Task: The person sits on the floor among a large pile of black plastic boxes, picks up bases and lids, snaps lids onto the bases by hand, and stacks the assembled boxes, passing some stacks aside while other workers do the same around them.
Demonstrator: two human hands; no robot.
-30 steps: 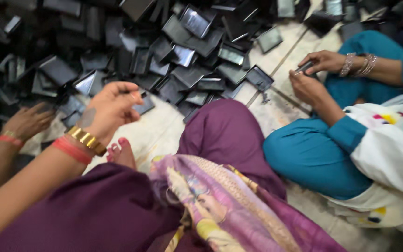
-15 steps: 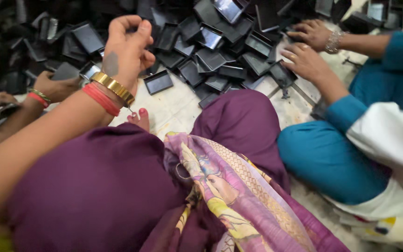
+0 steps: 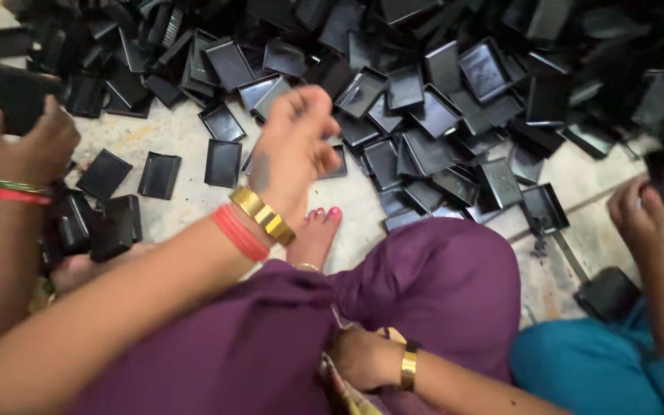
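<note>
Left hand (image 3: 293, 150) hovers with fingers loosely spread, holding nothing, just above the heap of shallow black rectangular plastic trays (image 3: 424, 107) on the pale stone floor (image 3: 170, 138); right hand (image 3: 359, 357) rests curled on purple lap, grip unclear.

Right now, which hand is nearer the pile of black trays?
Left. The left hand hovers at the edge of the pile of black trays; the right hand rests back on the purple lap.

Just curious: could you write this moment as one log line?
left hand: open, over black trays | right hand: on purple lap | co-worker's hand: holds black tray
</note>
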